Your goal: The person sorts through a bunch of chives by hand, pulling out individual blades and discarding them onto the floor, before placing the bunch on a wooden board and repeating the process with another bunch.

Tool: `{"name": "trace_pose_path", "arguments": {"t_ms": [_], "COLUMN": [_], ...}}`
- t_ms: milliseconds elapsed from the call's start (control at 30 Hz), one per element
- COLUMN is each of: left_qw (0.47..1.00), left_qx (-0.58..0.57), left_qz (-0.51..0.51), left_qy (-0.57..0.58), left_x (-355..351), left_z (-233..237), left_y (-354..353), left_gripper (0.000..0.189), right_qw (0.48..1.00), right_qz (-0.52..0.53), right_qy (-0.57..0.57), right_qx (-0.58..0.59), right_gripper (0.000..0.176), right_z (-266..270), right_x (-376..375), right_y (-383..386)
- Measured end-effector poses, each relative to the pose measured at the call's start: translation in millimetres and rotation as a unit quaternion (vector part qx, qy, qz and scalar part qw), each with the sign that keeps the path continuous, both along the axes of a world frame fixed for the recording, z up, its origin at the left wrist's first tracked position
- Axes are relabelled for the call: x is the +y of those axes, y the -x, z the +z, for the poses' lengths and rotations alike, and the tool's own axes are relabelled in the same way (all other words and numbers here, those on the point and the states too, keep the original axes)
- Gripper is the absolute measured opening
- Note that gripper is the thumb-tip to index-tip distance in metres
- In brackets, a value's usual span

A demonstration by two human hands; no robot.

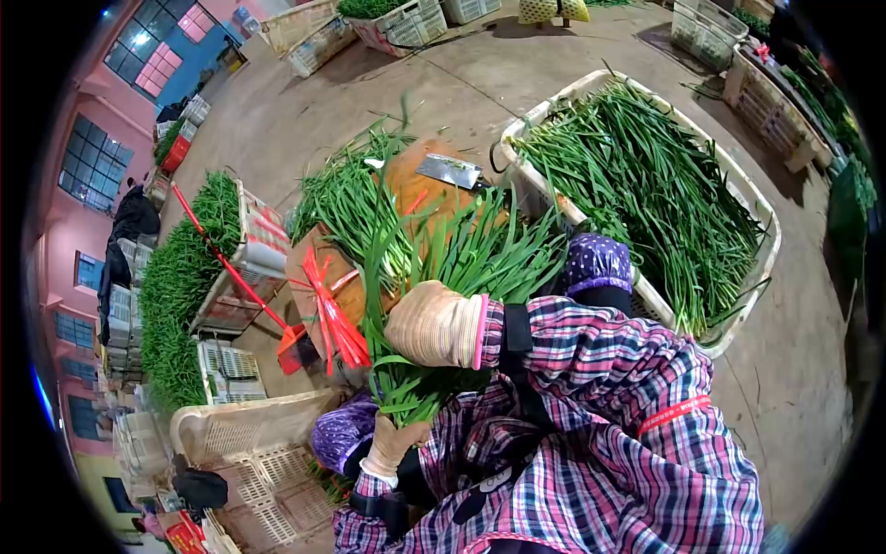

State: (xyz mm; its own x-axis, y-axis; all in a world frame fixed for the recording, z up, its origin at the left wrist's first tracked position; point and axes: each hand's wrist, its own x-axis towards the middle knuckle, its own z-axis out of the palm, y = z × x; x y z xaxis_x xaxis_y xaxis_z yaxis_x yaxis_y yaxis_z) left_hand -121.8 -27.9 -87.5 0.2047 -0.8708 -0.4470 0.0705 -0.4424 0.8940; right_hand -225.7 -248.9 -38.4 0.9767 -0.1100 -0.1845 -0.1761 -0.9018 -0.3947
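Observation:
My right hand [434, 325], in a striped glove, is closed around a bunch of garlic chives [377, 268] held upright in front of me. Lower down, my left hand [395, 446], also gloved, grips the leafy lower end of that bunch [406, 397]. Behind it, loose garlic chives [498, 249] lie across a round wooden board [415, 166]. A cleaver [449, 170] rests flat near the board's far edge. Red tie strips [334, 319] hang in a bundle at the board's left side, close to my right hand.
On the right stands a large white crate [769, 231] filled with garlic chives. An open crate [208, 422] sits at lower left. Further left are a red-handled tool [231, 263] and crates heaped with greens [175, 295]. More crates [401, 28] stand on the concrete floor beyond.

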Motion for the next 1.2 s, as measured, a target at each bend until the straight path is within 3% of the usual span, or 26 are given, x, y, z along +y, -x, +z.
{"name": "trace_pose_path", "arguments": {"t_ms": [33, 100, 167, 333, 367, 433, 467, 567, 633, 667, 700, 733, 767, 800, 867, 900, 933, 967, 1033, 1067, 1133, 1167, 1200], "left_qw": [1.0, 1.0, 1.0, 1.0, 1.0, 1.0, 1.0, 0.999, 0.999, 0.999, 0.998, 0.999, 0.998, 0.998, 0.997, 0.997, 0.997, 0.998, 0.997, 0.997, 0.997, 0.998, 0.998], "left_qx": [-0.002, -0.001, 0.009, 0.008, 0.008, -0.007, 0.002, 0.018, 0.026, 0.021, 0.016, 0.031, 0.04, 0.045, 0.05, 0.051, 0.046, 0.042, 0.05, 0.049, 0.047, 0.048, 0.049], "left_qz": [0.002, 0.018, 0.019, 0.024, 0.026, 0.023, 0.027, 0.038, 0.036, 0.043, 0.051, 0.039, 0.04, 0.04, 0.056, 0.061, 0.056, 0.051, 0.05, 0.049, 0.047, 0.048, 0.049], "left_qy": [0.0, 0.002, 0.002, -0.008, -0.008, -0.008, -0.008, -0.011, 0.002, 0.011, 0.02, 0.011, 0.016, 0.014, 0.017, 0.018, 0.016, 0.015, 0.016, 0.021, 0.026, 0.016, 0.006], "left_x": [0.9, 0.6, -1.0, -3.8, -4.5, -6.2, -6.9, -7.3, -4.1, -4.9, -2.8, 1.7, 2.1, 3.5, 6.1, 6.8, 7.1, 7.6, 8.7, 8.7, 7.4, 5.9, 4.8], "left_z": [0.2, 2.0, 2.7, 5.3, 6.2, 8.4, 9.0, 8.8, 2.8, 4.0, 3.9, -3.0, -1.6, -2.0, -2.5, -2.0, -1.5, -1.4, -1.1, -0.1, 4.4, 7.6, 10.0], "left_y": [-0.2, 2.1, 2.9, 2.4, 2.6, 3.0, 2.7, 4.0, 2.0, 4.1, 5.5, -1.1, -1.9, -3.7, -5.3, -6.5, -7.7, -8.6, -8.7, -8.0, -5.6, -3.2, -1.4], "left_gripper": [0.017, 0.016, 0.017, 0.016, 0.016, 0.016, 0.018, 0.019, 0.02, 0.018, 0.016, 0.02, 0.019, 0.019, 0.018, 0.018, 0.019, 0.02, 0.022, 0.023, 0.024, 0.024, 0.024], "right_qw": [0.999, 0.996, 0.991, 0.992, 0.986, 0.991, 0.991, 0.957, 0.951, 0.934, 0.882, 0.846, 0.841, 0.792, 0.76, 0.754, 0.7, 0.688, 0.616, 0.616, 0.656, 0.667, 0.686], "right_qz": [0.004, 0.01, -0.013, 0.005, 0.002, -0.042, -0.039, -0.122, -0.168, -0.191, -0.19, -0.211, -0.256, -0.24, -0.234, -0.21, -0.272, -0.274, -0.301, -0.301, -0.289, -0.346, -0.336], "right_qy": [-0.008, -0.016, 0.102, 0.027, 0.067, 0.089, 0.089, 0.079, 0.083, 0.05, 0.014, 0.004, 0.037, -0.038, -0.076, -0.029, -0.181, -0.096, -0.242, -0.242, -0.389, -0.37, -0.353], "right_qx": [-0.043, -0.089, -0.084, -0.121, -0.149, -0.096, -0.096, -0.25, -0.246, -0.298, -0.431, -0.489, -0.476, -0.56, -0.601, -0.622, -0.635, -0.665, -0.687, -0.687, -0.579, -0.546, -0.539], "right_gripper": [0.025, 0.025, 0.005, 0.009, 0.009, 0.027, 0.027, 0.013, 0.011, 0.012, 0.013, 0.013, 0.01, 0.011, 0.017, 0.015, 0.01, 0.01, 0.018, 0.018, 0.024, 0.024, 0.023], "right_z": [-22.4, -14.6, 0.0, 16.0, 24.9, 28.0, 28.6, 26.3, 47.8, 55.2, 56.9, 61.8, 77.8, 81.0, 103.7, 110.0, 113.9, 117.1, 121.6, 126.2, 135.5, 133.7, 133.0], "right_x": [2.3, 5.8, 9.4, 9.1, 12.0, 18.1, 18.8, 17.5, 13.3, 7.3, 0.8, -8.2, -15.4, -26.9, -39.2, -48.8, -46.0, -53.5, -55.3, -54.2, -48.8, -44.7, -38.8], "right_y": [-8.2, -10.8, -7.9, 13.3, 15.6, 12.4, 13.3, 20.3, 30.1, 38.7, 49.9, 58.2, 71.8, 84.9, 113.7, 129.7, 140.5, 146.7, 159.4, 165.2, 172.0, 167.1, 149.9]}}
